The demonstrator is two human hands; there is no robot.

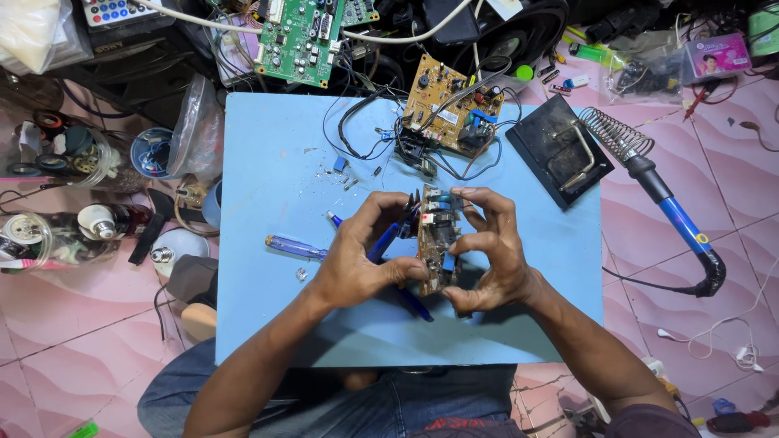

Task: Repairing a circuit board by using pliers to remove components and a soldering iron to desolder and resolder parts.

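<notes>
My left hand (357, 264) grips blue-handled pliers (395, 243), their jaws set against the left edge of a small brown circuit board (436, 243). My right hand (491, 255) holds that board upright on its edge over the light blue table (276, 186), thumb under it and fingers arched over its top. A blue-handled screwdriver (296, 246) lies on the table just left of my left hand.
A larger tan circuit board (450, 105) with black wires sits at the table's far edge. A soldering iron (673, 219) rests in its coil stand (568, 150) at right. A green circuit board (300, 36), jars and loose parts crowd the pink floor around.
</notes>
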